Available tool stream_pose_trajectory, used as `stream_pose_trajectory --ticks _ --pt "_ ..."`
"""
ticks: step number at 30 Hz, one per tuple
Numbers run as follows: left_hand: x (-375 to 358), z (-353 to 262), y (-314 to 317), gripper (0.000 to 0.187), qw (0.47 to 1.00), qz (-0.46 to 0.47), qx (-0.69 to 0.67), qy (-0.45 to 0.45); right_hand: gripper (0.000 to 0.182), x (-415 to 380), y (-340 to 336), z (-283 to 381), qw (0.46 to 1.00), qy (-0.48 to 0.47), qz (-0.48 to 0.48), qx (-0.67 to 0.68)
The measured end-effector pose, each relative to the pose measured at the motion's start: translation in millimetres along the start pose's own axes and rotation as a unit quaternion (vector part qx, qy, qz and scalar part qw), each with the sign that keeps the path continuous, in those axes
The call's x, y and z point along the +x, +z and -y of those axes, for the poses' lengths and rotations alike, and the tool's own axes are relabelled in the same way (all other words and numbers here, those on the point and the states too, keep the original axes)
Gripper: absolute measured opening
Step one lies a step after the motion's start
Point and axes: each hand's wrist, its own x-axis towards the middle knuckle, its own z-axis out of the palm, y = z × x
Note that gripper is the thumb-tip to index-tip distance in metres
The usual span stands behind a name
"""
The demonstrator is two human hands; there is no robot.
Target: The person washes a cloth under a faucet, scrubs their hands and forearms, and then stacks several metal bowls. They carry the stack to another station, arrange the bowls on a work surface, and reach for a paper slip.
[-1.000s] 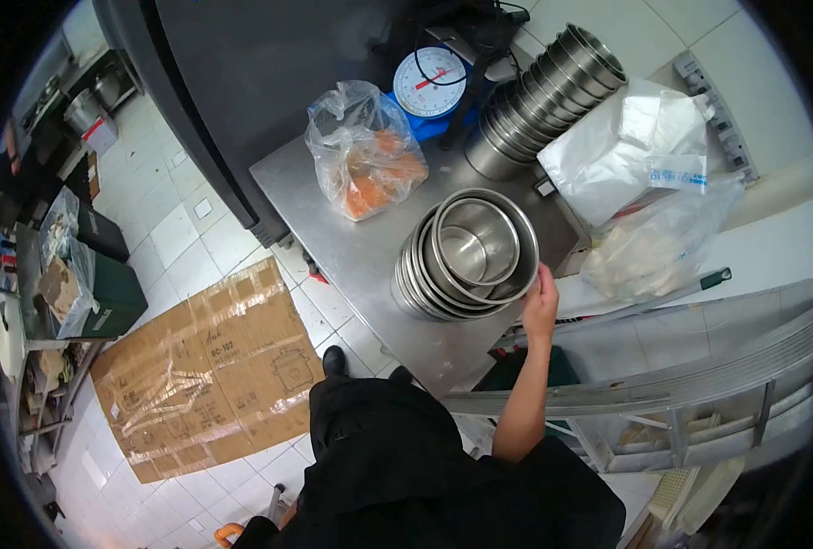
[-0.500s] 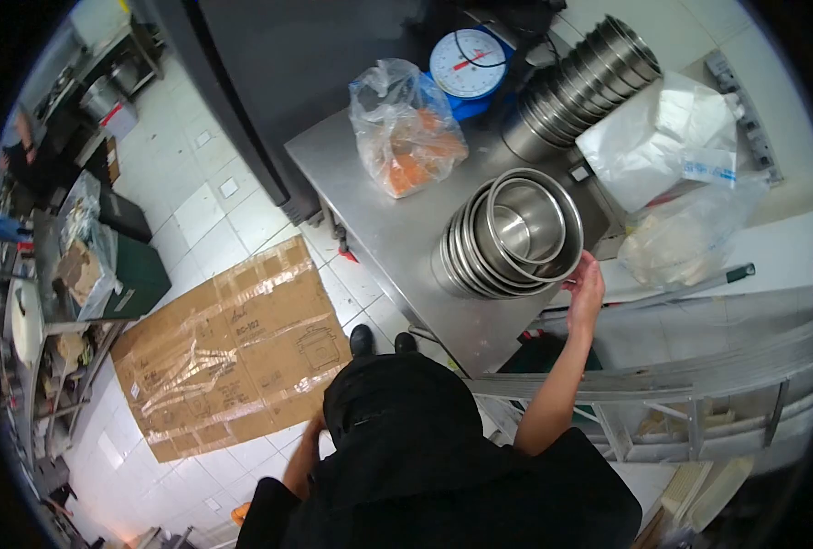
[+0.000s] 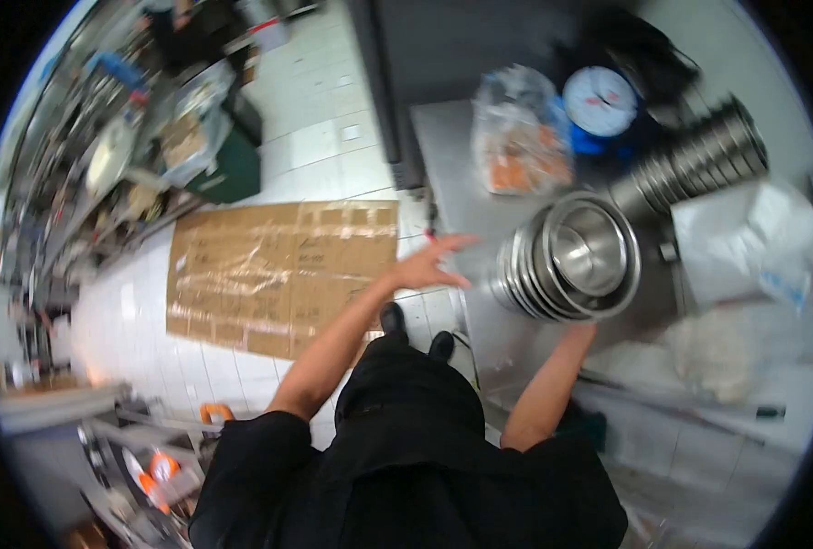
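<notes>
A stack of nested stainless steel pots point(image 3: 539, 274) leans on the steel table, its open mouths tilted up, with a smaller pot point(image 3: 589, 260) inside the top one. My left hand point(image 3: 434, 263) is left of the stack, fingers spread and empty, apart from the metal. On the near side, my right hand point(image 3: 582, 335) reaches in beneath the rim of the stack; its fingers are hidden behind the pots, so its grip does not show.
On the steel table point(image 3: 443, 137) stand a bag of orange pieces point(image 3: 521, 151), a blue dial scale point(image 3: 599, 102), a second row of nested steel pots point(image 3: 695, 157) and white plastic bags point(image 3: 745, 242). Flattened cardboard point(image 3: 278, 274) covers floor at left. A person point(image 3: 182, 37) is at far left.
My left hand has come up from beside my body to the stack's left. My right hand has gone from the rim's right side to under its near side. The view has turned.
</notes>
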Motion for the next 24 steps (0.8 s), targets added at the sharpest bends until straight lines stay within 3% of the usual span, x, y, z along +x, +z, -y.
stream_pose_trajectory --ticks 1,2,5,9,11,13,15,17,24 --pt "8.0 19.9 21.0 0.092 0.992 -0.019 0.044 0.12 0.052 -0.2 6.0 -3.8 1.0 0.007 0.011 -0.007" --pt "12.8 37.2 41.4 0.102 0.982 -0.032 0.09 0.162 0.052 -8.4 10.5 -9.2 1.0 0.016 0.02 -0.015" --pt "-17.1 28.4 60.8 0.122 0.971 -0.15 0.038 0.18 0.052 -32.0 35.4 -33.5 0.996 0.047 0.055 -0.05" --pt "-78.6 20.9 27.8 0.126 0.942 -0.193 -0.047 0.27 0.051 -62.4 80.9 -76.1 0.985 0.095 0.107 -0.097" --pt "-112.4 30.0 13.0 0.129 0.933 -0.203 -0.166 0.247 0.051 -78.3 114.3 -103.9 0.975 0.12 0.144 -0.122" --pt "-150.3 49.9 -3.3 0.127 0.917 -0.272 -0.139 0.256 0.051 -93.6 158.0 -136.1 0.961 0.144 0.187 -0.145" --pt "-190.0 68.4 -27.1 0.126 0.925 -0.305 -0.104 0.203 0.051 -112.1 206.6 -172.5 0.947 0.16 0.226 -0.16" --pt "-234.3 66.6 -54.1 0.124 0.895 -0.397 -0.076 0.191 0.051 -132.7 254.7 -203.9 0.934 0.175 0.26 -0.173" --pt "-362.8 98.8 -150.9 0.116 0.786 -0.589 -0.045 0.18 0.05 -204.9 417.6 -310.9 0.862 0.233 0.402 -0.204"
